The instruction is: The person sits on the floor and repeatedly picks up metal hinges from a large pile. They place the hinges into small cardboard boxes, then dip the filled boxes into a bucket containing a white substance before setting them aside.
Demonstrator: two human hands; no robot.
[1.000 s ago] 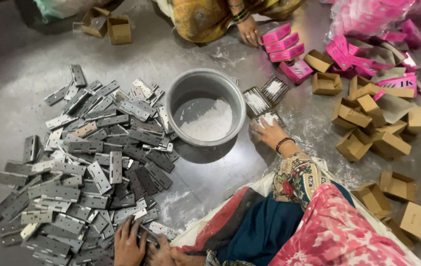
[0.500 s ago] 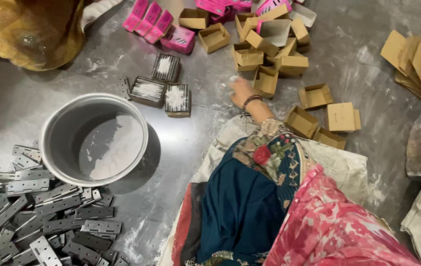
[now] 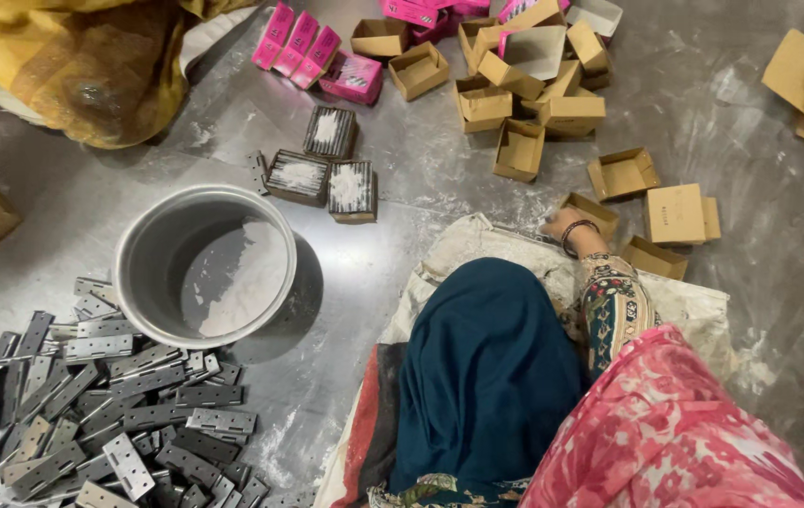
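Down on the grey metal floor [image 3: 439,188], seen from the head camera, the right hand [image 3: 564,226] reaches out at about two o'clock from the blue-clad knee [image 3: 486,376], resting against an open brown cardboard box [image 3: 592,213]. Its fingers are curled, but whether they grip anything cannot be told. The left hand is out of view.

More small brown boxes [image 3: 519,149] lie scattered toward twelve and one o'clock, most open and empty, one closed [image 3: 675,213] just right of the hand. Pink boxes [image 3: 300,39] sit at eleven o'clock.

At nine o'clock stands a round metal pot [image 3: 138,273] holding a layer of white powder [image 3: 242,282]. Above it, three dark stacks [image 3: 326,174] are dusted white. A heap of grey metal hinges [image 3: 91,423] spreads at seven o'clock.
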